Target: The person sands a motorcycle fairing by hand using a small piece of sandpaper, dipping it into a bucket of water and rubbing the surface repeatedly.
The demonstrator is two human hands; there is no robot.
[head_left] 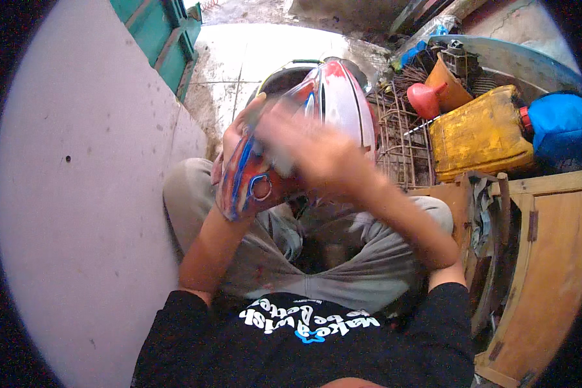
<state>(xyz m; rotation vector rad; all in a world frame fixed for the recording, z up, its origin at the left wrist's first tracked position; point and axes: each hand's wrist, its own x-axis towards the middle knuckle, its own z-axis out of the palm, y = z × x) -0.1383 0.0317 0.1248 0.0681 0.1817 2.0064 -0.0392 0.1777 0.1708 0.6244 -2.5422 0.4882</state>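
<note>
A white, red and blue helmet [349, 110] is held between my bent legs in the middle of the view. My left hand [236, 132] grips its left side, with fingertips showing at the upper edge and much of the hand hidden behind the helmet's painted front part. My right hand [320, 152] lies across the helmet's front, smeared by motion. Something pale and blurred shows beneath its fingers; I cannot make out what it is or whether the hand holds it.
A pale wall [77, 194] runs along the left, beside a green door [149, 32]. At the right are a rusty wire grid [401, 149], a yellow jerrycan [478, 136], a red funnel [423, 97], an orange container [449, 81], a blue container [559, 136] and wooden panels [549, 252].
</note>
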